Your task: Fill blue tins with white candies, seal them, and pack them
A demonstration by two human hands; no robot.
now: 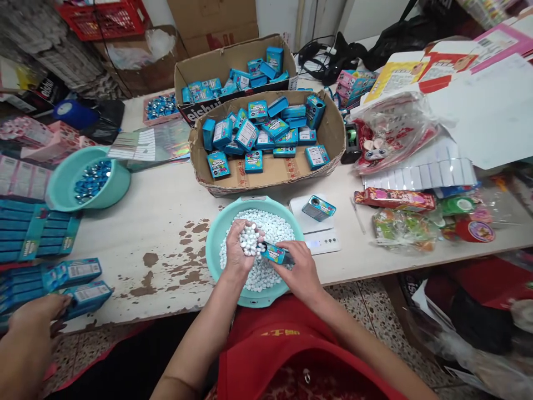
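At the far left, a co-worker's hand (39, 316) touches a blue package (88, 297) near the table's edge; beyond it stands a small turquoise basin (123, 188) of shiny blue pieces. Nearer the middle, a cardboard carton (300, 173) holds many blue boxes (275, 129). In front of it, over a large turquoise basin (214, 261) of white pellets, my left hand (236, 250) is cupped around a heap of white pellets (250, 240). My right hand (300, 269) grips a small blue container (273, 253), its end against that heap. To the right, another blue container (323, 211) lies on a white scale (322, 244), its open end showing.
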